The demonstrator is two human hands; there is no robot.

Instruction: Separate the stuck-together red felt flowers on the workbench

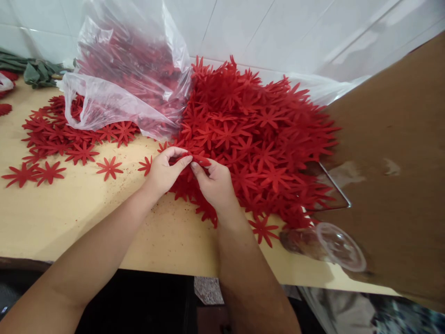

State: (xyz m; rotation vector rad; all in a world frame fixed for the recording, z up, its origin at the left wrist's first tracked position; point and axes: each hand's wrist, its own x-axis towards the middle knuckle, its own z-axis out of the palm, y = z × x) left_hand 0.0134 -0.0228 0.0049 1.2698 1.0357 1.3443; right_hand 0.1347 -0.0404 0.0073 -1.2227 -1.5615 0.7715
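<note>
Left hand (163, 171) pinches one end of a red flower cutout (198, 160); right hand (215, 183) pinches the other. Cutout lies between the fingertips, long axis roughly left-right (both hands equally near), at the near edge of the red pile (264, 134).

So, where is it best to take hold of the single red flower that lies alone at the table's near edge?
Probably pinch one petal tip of the lone flower, coming from the near, open side of the table. It lies flat and thin, petals spread, and the big pile crowds its far side.
</note>
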